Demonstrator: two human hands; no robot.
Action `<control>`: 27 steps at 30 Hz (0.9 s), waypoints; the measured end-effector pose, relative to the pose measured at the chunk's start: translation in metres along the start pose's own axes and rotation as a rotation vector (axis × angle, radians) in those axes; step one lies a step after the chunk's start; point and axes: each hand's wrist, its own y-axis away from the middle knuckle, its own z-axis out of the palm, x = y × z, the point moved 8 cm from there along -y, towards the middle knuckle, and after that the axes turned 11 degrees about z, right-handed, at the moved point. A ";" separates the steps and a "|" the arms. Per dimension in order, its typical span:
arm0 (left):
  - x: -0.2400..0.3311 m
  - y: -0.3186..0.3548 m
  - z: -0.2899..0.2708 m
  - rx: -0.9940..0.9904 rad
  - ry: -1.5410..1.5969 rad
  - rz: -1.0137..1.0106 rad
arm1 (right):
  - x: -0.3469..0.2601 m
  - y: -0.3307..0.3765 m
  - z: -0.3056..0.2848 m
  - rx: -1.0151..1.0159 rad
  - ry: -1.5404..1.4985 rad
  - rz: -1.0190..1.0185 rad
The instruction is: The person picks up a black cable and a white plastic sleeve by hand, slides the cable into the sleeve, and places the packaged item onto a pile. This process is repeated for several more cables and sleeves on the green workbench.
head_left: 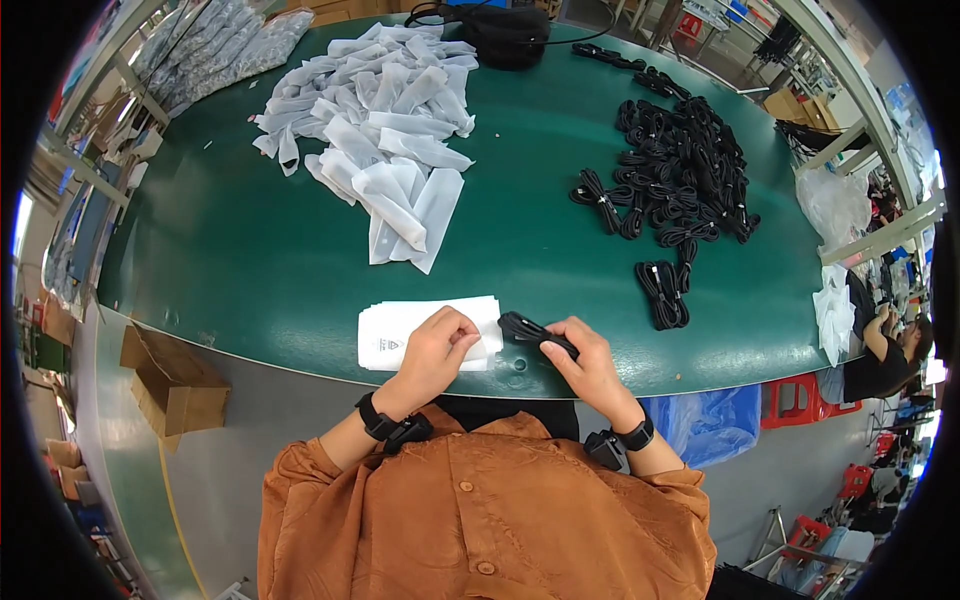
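Observation:
At the table's near edge lies a stack of flat white bags [385, 335]. My left hand [437, 347] is over its right part, thumb and forefinger pinched on the top bag's edge. In my right hand [588, 362] is a bundled black cable [535, 332], gripped between thumb and fingers. The cable's far end points left, close to the bag's right edge; whether it touches the bag I cannot tell. Farther off on the left half is a heap of filled whitish bags [385, 130]. A pile of bundled black cables [685, 170] lies on the right half.
The green table [540, 220] has a curved near edge. A black pouch [505, 35] lies at its far side. An open cardboard box [175, 385] stands on the floor at left. A blue plastic bag [705, 428] and red stool [795, 400] are below the right edge, near another person [880, 355].

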 end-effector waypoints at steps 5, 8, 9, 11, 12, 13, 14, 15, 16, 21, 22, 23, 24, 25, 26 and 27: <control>-0.005 0.001 0.000 0.063 0.209 -0.092 | -0.011 0.005 0.010 -0.054 0.081 -0.130; 0.003 -0.003 0.002 0.068 0.192 0.016 | -0.012 0.005 0.015 -0.133 0.125 -0.135; 0.010 -0.004 0.002 0.060 0.145 0.107 | -0.012 0.005 0.018 -0.173 0.148 -0.136; 0.020 -0.007 0.003 0.052 0.099 0.201 | 0.000 -0.002 0.022 -0.259 0.015 0.099; 0.027 -0.008 0.005 0.026 0.054 0.267 | 0.013 -0.002 0.028 -0.342 -0.121 0.333; 0.035 -0.009 0.006 -0.001 0.008 0.334 | 0.026 0.003 0.036 -0.422 -0.258 0.568; 0.042 -0.011 0.007 -0.027 -0.039 0.401 | 0.027 0.002 0.038 -0.418 -0.256 0.566; 0.044 -0.014 0.006 -0.024 -0.038 0.406 | 0.014 -0.006 0.030 -0.294 -0.166 0.303; 0.041 -0.017 0.002 -0.003 -0.024 0.365 | -0.003 -0.008 0.022 -0.168 -0.075 0.040; 0.036 -0.028 -0.010 0.069 0.067 0.229 | -0.048 -0.008 0.005 0.038 0.015 -0.328; 0.034 -0.031 -0.012 0.080 0.096 0.200 | -0.053 -0.009 0.006 0.041 0.019 -0.332; 0.035 -0.033 -0.013 0.083 0.097 0.205 | -0.055 -0.012 0.006 0.054 -0.039 -0.284; 0.029 -0.036 -0.014 0.082 0.188 0.148 | -0.057 -0.015 0.007 0.068 -0.099 -0.234; 0.024 -0.037 -0.015 0.079 0.279 0.089 | -0.055 -0.017 0.005 0.082 -0.161 -0.184; 0.017 -0.039 -0.017 0.075 0.369 0.028 | -0.057 -0.018 0.004 0.085 -0.162 -0.185; 0.013 -0.044 -0.023 0.072 0.368 0.029 | -0.060 -0.019 -0.001 0.124 -0.164 -0.225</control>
